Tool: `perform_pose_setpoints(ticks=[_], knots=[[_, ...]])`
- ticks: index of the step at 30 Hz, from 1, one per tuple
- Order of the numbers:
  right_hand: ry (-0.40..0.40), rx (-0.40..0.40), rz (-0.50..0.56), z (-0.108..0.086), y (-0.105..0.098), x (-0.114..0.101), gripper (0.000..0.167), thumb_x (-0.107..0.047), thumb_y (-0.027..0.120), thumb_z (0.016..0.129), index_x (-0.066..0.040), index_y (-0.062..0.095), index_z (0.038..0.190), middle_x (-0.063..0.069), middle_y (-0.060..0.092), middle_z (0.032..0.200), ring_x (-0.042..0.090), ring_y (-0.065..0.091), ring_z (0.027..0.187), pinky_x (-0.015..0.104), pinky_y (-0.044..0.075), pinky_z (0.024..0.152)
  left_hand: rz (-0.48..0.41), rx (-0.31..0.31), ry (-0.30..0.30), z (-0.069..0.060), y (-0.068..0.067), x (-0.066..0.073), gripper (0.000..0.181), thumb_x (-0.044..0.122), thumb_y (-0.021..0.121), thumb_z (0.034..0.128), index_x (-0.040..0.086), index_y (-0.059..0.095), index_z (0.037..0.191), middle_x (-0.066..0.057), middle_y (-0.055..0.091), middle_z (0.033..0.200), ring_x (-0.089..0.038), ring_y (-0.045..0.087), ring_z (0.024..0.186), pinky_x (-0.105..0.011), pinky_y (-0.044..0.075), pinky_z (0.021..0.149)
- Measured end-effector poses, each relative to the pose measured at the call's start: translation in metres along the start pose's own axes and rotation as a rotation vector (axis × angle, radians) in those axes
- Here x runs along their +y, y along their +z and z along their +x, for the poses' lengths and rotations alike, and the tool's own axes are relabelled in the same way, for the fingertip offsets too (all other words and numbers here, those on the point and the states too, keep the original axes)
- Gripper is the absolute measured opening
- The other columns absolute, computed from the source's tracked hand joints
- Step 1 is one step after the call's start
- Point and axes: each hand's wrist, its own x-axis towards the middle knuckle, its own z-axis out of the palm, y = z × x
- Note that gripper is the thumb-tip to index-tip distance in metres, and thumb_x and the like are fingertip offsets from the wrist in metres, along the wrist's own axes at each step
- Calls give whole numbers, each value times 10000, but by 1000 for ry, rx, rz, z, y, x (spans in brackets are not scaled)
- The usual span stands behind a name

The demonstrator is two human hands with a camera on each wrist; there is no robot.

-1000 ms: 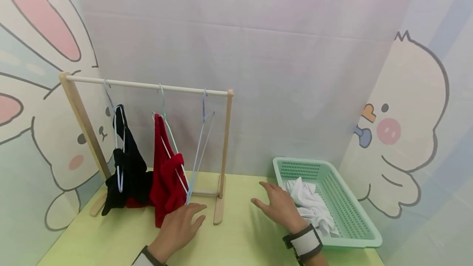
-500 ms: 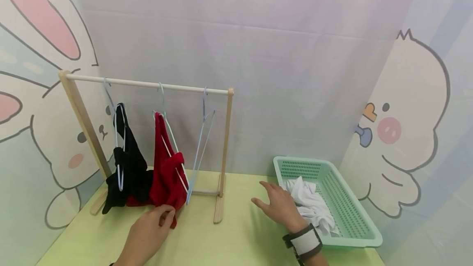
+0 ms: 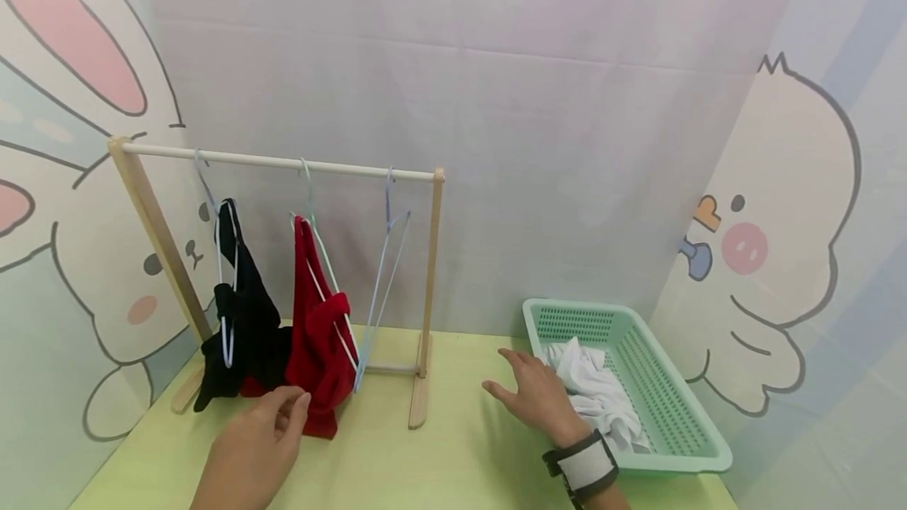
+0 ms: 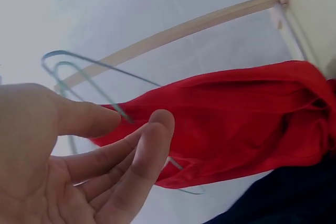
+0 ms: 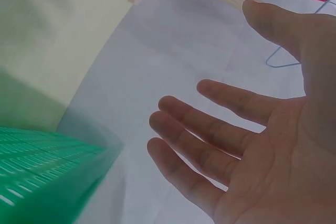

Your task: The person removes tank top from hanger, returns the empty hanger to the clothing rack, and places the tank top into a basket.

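Observation:
My left hand (image 3: 251,439) is in front of the red garment (image 3: 315,352), its fingers loosely bent. In the left wrist view a gap shows between thumb and fingertips, with the red cloth (image 4: 236,116) behind and nothing held. That garment hangs on a pale green hanger (image 3: 328,258). To its left a black garment (image 3: 248,329) hangs on a light blue hanger (image 3: 201,171). A bare blue hanger (image 3: 380,274) hangs at the right end of the rod. My right hand (image 3: 534,396) is held beside the green basket (image 3: 680,384), fingers spread and holding nothing.
The wooden rack (image 3: 434,282) with its white rod (image 3: 269,158) stands on the left of the yellow-green table (image 3: 397,471). A crumpled white cloth (image 3: 595,392) lies in the basket. A curtain (image 3: 496,140) with cartoon figures surrounds the table.
My left hand has moved left from below the bare hanger, across the lower edge of the red garment, and its fingers have bent. The right hand has stayed in place.

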Motion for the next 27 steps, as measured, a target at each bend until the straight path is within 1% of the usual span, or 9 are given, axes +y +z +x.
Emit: perform_pose_setpoints(ticks=[3,6,9,12,16,19,21,23,27], knots=[[-3,2,-7,0,0,0,642,-438,792,961,-3,642,1409,235,696,1284,434,703,1074,598,576,857,-30,40,36,-6,-12,9,313,205,711,1045,-37,735,1242,-41,729,876,-164,624,751,-367,613,725],[-11,-1,-2,0,0,-1,644,-438,792,961,1,641,1407,236,699,1281,434,703,1079,598,572,871,-71,93,84,-11,-25,17,288,203,728,1039,-16,753,1224,-40,736,890,-159,648,772,-316,611,719],[-15,-5,8,0,0,-3,647,-436,792,960,6,639,1405,242,701,1274,438,701,1084,606,563,891,-111,156,156,-12,-38,22,255,191,742,1032,4,765,1203,-25,746,910,-142,667,785,-251,593,694],[-10,-9,6,-1,0,-4,650,-440,791,959,6,638,1407,241,700,1265,436,700,1075,607,560,892,-135,218,245,-9,-50,25,206,176,747,1027,35,778,1173,4,742,902,-110,655,765,-213,562,659],[-2,-9,-4,-2,1,-4,652,-442,789,958,5,639,1408,239,696,1262,435,699,1064,605,560,886,-140,275,365,6,-67,31,151,172,745,1022,71,792,1124,39,725,856,-50,584,671,-231,500,583],[-7,-7,2,-3,2,-3,652,-442,789,959,9,638,1406,253,691,1273,445,697,1069,614,560,888,-144,276,419,22,-77,35,148,187,736,1025,76,797,1100,49,713,833,-27,537,627,-250,440,548],[-8,-8,5,-4,2,-3,654,-445,786,962,11,637,1407,260,687,1286,451,696,1084,618,560,896,-150,262,431,33,-85,37,167,198,722,1032,66,799,1099,47,716,832,-38,551,634,-257,428,553],[-5,-10,6,-5,3,-2,654,-444,786,962,12,638,1407,264,685,1296,453,693,1099,618,560,903,-136,248,431,46,-92,38,214,217,698,1045,43,795,1124,31,723,833,-70,582,664,-266,426,567],[0,-9,4,-7,3,-2,646,-443,788,961,7,644,1401,252,690,1286,437,700,1080,602,569,884,-102,222,412,71,-104,38,316,249,636,1078,-15,770,1187,-64,760,894,-189,660,751,-316,479,637]])
